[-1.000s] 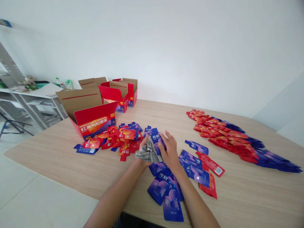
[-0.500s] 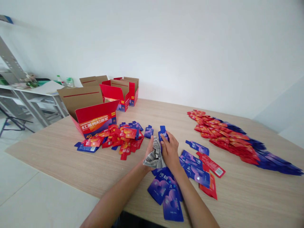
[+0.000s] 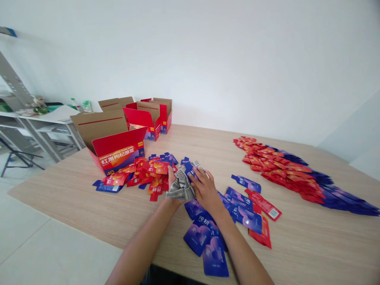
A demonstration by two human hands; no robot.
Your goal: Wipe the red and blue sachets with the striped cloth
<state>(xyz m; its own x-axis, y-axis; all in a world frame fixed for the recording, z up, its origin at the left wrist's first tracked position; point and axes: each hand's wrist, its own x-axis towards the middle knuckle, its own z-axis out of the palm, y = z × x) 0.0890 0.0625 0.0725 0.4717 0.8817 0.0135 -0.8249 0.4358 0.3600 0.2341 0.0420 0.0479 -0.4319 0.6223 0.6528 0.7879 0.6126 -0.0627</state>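
Observation:
A grey striped cloth (image 3: pixel 181 188) is bunched in my left hand (image 3: pixel 171 177), whose fingers are mostly hidden behind it. My right hand (image 3: pixel 205 189) grips a blue pouch (image 3: pixel 190 170), its fingers lying over the front. The cloth touches the pouch, and a fold of it shows above the right fingers. Below my hands several blue pouches (image 3: pixel 198 235) lie loosely overlapped near the table's front edge. To the left is a heap of red and blue pouches (image 3: pixel 157 166).
An open red carton (image 3: pixel 121 152) stands behind the heap, with more open cartons (image 3: pixel 145 118) farther back. Long overlapping rows of red and blue pouches (image 3: pixel 285 170) stretch along the right side. Red pouches (image 3: pixel 265 206) lie nearer my right forearm. A white wall borders the table (image 3: pixel 326 249).
Both hands have moved left with the cloth and the blue pouch, closer to the heap. The cloth now reaches round to the pouch's upper right side.

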